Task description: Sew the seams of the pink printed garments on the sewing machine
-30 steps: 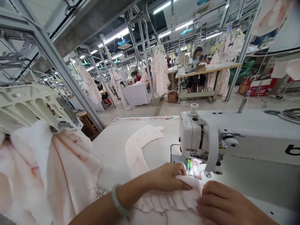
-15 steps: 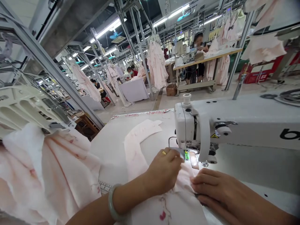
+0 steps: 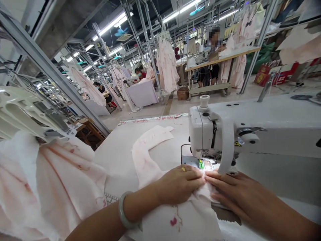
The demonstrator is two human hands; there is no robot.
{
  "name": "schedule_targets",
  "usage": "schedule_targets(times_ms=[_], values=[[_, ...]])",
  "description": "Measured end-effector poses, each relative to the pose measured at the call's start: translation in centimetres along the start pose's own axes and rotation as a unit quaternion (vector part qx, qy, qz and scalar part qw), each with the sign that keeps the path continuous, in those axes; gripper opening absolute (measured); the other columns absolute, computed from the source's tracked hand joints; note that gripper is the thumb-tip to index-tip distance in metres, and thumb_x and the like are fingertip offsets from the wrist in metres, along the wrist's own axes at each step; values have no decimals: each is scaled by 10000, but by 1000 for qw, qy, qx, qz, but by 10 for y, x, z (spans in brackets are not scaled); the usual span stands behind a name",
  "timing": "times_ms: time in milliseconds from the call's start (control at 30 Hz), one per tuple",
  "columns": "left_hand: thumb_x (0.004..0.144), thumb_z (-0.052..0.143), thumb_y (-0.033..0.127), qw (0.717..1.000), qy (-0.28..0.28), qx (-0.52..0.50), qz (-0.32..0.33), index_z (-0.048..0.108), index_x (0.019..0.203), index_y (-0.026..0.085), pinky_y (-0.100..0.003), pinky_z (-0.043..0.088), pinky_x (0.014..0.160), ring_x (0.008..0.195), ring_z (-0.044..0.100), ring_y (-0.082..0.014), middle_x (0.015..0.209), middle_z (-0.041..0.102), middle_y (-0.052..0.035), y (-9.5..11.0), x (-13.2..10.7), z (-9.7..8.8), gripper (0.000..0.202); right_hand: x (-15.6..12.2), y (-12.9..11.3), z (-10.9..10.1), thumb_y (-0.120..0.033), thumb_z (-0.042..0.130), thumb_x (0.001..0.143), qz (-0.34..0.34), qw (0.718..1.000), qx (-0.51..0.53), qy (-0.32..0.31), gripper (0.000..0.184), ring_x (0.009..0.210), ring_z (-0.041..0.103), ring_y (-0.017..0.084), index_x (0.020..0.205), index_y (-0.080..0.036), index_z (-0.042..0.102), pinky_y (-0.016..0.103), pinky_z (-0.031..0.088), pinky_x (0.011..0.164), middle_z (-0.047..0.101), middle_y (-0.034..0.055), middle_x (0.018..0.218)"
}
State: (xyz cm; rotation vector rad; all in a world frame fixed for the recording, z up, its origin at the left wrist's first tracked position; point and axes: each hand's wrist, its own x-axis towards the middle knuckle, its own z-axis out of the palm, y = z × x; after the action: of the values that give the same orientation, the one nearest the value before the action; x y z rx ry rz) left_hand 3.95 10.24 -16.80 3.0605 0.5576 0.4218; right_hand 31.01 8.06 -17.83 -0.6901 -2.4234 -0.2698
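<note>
Pale pink printed fabric (image 3: 193, 217) lies under both hands at the sewing machine (image 3: 200, 130), its front edge close to the green-marked presser foot (image 3: 201, 164). My left hand (image 3: 178, 185), wearing a ring and a bracelet, has its fingers pressed together on the cloth just left of the foot. From the other side my right hand (image 3: 235, 190) pinches the same cloth, fingertips meeting those of the left. What lies beneath the fingers is hidden. A curved strip of the fabric stretches away over the table (image 3: 120, 150) to the left.
More pink fabric (image 3: 70, 180) hangs at the left from a cream-coloured rack (image 3: 22, 107). A metal post (image 3: 267, 87) rises behind the machine arm. Farther back, a person (image 3: 214, 43) sits at another worktable (image 3: 223, 60), near hanging garments (image 3: 167, 63).
My left hand has lowered from a raised pinch onto the cloth. The right hand has slid up and inward, so the fingertips now meet in front of the presser foot. The view has shifted slightly.
</note>
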Motion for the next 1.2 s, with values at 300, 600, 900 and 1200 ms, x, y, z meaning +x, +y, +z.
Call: schedule_targets(times_ms=[300,600,900,1200], values=[[1107,431,81,1000,22,2,-17,731,1221,83,-342,563,1184,1246,738,-214,1235,803,-166,-7,6,0,321,-6,7,6,-464,409,1225,15,1000,-1,-17,405,931,819,198,1462,-266,671,415,544,833,855,-16,1159],[1069,446,49,999,-3,-28,-44,713,1276,110,-367,570,1192,1266,742,-221,1296,794,-159,-6,4,-4,343,8,1,-11,-227,330,1207,-22,999,17,-26,406,851,794,171,1180,-274,732,371,540,861,852,-26,1137],[1102,484,96,998,-28,1,-56,711,1249,102,-354,559,1174,1268,730,-228,1340,771,-149,-8,7,-5,270,-4,12,-5,-37,453,985,-41,999,17,-7,466,931,823,215,1237,-310,734,406,537,1024,859,2,1124],[1164,434,114,998,-55,20,16,697,1318,94,-310,528,1174,1224,713,-192,1193,791,-103,-3,3,-20,306,-10,7,1,-114,424,1076,-9,1000,23,-7,438,970,807,206,1284,-332,743,419,458,1185,846,17,1158]])
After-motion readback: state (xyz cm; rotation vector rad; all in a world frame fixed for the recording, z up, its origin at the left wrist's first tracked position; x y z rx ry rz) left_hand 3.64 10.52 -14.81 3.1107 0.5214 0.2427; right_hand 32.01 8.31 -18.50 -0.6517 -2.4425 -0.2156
